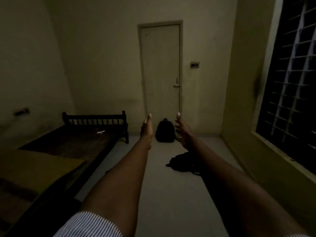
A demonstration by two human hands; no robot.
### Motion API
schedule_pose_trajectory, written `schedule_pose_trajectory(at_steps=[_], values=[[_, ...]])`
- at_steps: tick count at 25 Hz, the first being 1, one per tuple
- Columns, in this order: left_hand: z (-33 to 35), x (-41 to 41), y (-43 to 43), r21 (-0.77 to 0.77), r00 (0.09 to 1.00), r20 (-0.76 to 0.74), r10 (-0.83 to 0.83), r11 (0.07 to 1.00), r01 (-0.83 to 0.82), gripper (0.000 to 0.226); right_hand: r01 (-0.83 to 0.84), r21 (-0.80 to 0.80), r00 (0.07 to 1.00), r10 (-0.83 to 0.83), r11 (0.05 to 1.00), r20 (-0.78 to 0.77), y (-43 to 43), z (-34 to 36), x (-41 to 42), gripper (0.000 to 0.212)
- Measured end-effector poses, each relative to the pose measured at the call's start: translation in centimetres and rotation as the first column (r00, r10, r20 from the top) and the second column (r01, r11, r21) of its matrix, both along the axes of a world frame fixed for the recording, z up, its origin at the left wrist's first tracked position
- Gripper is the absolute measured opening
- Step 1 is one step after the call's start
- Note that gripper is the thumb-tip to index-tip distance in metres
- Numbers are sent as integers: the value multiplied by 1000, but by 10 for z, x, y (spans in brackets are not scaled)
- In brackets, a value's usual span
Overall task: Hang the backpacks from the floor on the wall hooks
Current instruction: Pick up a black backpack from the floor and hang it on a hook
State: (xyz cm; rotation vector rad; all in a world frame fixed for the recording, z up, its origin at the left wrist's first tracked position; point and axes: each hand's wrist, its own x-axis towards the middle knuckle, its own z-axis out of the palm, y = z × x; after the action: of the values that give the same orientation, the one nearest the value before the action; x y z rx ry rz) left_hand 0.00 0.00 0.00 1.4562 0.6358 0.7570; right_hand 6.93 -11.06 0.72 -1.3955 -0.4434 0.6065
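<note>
Backpacks: two, both on the floor (162, 194), neither hung yet.
Upright backpack (165, 130): at 12 o'clock, standing at the foot of the door (160, 65), seen between my two grips.
Slumped backpack (182, 162): at 1 o'clock, nearer me, lying flat, partly hidden by my right arm (230, 177).
Left grip (146, 127): released, fingers straight, holding nothing.
Right grip (183, 132): released, fingers loosely spread, holding nothing.
Wall hooks: none that I can make out in this dim room.
Progress: I judge nothing done; both bags are yet to be lifted and hung.
Surroundings: bed (68, 142) at 9 o'clock, barred window (290, 82) at 3 o'clock.
</note>
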Motion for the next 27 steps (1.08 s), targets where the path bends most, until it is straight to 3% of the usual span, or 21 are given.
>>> schedule_pose_trajectory(at_steps=[8,17,23,27], values=[[-75,2,158,-26,983,5,181,983,-181,56,-211,-40,972,205,977,-117,164,-70,34,76],[-160,-12,320,-122,932,-125,339,927,-354,48,-379,-96,909,351,920,-225,345,-137,60,64],[-192,41,459,27,882,-268,387,919,-394,46,-459,-156,883,428,875,-194,506,-197,110,60],[-237,79,562,12,831,-363,422,894,-448,45,-513,-174,843,456,840,-287,613,-252,143,49]])
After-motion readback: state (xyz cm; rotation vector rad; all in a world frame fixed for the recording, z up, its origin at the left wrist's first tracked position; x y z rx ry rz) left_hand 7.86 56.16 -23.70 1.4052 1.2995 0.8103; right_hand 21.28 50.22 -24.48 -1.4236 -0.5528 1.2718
